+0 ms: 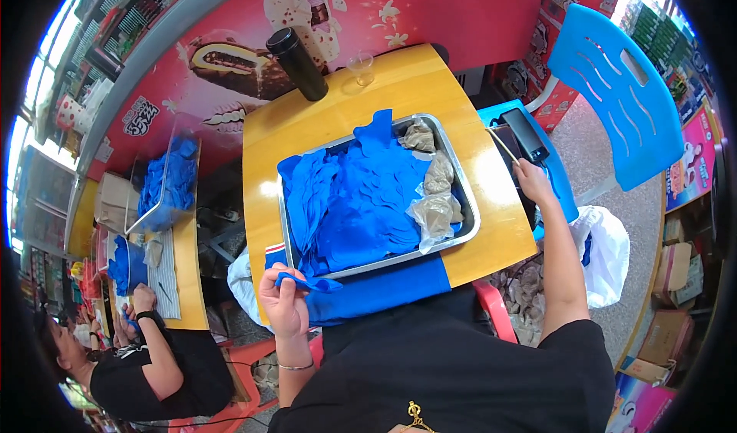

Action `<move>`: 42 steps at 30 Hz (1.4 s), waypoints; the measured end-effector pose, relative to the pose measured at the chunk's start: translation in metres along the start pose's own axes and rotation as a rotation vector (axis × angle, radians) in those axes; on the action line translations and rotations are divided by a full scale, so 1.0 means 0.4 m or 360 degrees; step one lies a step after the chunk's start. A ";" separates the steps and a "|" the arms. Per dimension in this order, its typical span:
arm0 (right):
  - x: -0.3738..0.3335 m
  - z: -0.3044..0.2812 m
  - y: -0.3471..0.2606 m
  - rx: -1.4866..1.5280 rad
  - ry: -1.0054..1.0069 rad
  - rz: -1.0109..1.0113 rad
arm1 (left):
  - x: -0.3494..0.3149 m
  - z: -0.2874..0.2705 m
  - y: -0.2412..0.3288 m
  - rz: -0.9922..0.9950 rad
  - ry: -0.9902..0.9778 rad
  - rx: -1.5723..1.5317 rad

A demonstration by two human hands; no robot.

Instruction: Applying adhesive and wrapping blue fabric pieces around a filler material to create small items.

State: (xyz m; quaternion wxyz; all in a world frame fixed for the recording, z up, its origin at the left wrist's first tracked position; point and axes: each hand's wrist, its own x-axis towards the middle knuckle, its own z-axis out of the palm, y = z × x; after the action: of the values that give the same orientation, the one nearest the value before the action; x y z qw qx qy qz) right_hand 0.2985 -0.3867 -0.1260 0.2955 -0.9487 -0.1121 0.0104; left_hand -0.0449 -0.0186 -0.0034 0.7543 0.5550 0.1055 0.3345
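My left hand (284,308) is closed in a pinch on a small blue fabric piece (311,283), just off the near left corner of a metal tray (470,237). Many like pieces, a layered blue pile (368,203), fill most of that tray. Several small clear bags with greyish-brown contents (436,206) lie along its right side. Out to the right, beyond the table edge, my right hand (532,180) grips a thin wooden stick (503,145). It is over a blue chair seat (564,183) that bears a dark, open box-like thing (523,135).
A black flask (298,64) and a clear cup (360,70) stand at the back of the yellow table (269,137). A blue chair (614,95) and a white sack (603,256) are at right. At left, another person (146,364) works beside bins of blue pieces (165,180).
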 end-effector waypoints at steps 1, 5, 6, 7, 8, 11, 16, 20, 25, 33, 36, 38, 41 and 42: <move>0.000 0.000 -0.002 0.0007 0.0007 -0.0006 | 0.000 -0.004 -0.002 -0.0003 0.0025 0.0008; -0.003 0.005 0.032 -0.0092 0.0021 -0.0066 | 0.023 0.007 -0.014 -0.0034 -0.0014 0.0003; -0.002 0.005 0.027 -0.0253 0.0010 -0.0164 | 0.030 0.013 -0.017 -0.0043 -0.0012 0.0002; -0.002 0.000 0.023 -0.0258 0.0004 -0.0158 | 0.037 0.020 -0.022 -0.0050 -0.0060 -0.0001; -0.003 -0.011 0.022 0.0027 0.0032 0.0009 | 0.045 0.027 -0.026 -0.0058 -0.0108 -0.0006; -0.019 -0.077 -0.076 0.0446 0.0192 0.0139 | 0.063 0.034 -0.031 -0.0022 -0.0167 -0.0023; -0.064 -0.133 -0.226 0.0978 0.0382 -0.0207 | 0.081 0.040 -0.046 -0.0006 -0.0146 0.0018; -0.195 -0.152 -0.397 0.0715 0.0072 -0.0723 | 0.109 0.068 -0.035 0.0053 -0.0372 -0.0066; -0.283 -0.117 -0.542 0.0653 -0.0211 -0.0956 | 0.119 0.058 -0.035 0.0118 -0.0540 -0.0119; -0.316 -0.080 -0.616 0.0643 -0.0271 -0.1084 | 0.111 0.042 -0.018 0.0098 -0.0551 -0.0164; -0.317 -0.075 -0.618 0.0595 -0.0247 -0.1081 | 0.114 0.036 -0.017 0.0115 -0.0545 -0.0147; -0.317 -0.071 -0.612 0.0566 -0.0212 -0.1084 | 0.120 0.032 -0.017 0.0171 -0.0546 -0.0170; -0.319 -0.072 -0.610 0.0476 -0.0169 -0.1069 | 0.124 0.025 -0.016 0.0182 -0.0562 -0.0197; -0.319 -0.074 -0.614 0.0444 -0.0161 -0.1082 | 0.125 0.026 -0.014 0.0183 -0.0561 -0.0199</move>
State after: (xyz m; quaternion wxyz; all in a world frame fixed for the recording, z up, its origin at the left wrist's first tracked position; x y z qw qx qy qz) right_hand 0.1259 -0.2347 0.0307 0.4025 -0.8061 -0.4329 -0.0262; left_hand 0.0004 0.0036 0.0057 0.7737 0.5622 -0.0811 0.2806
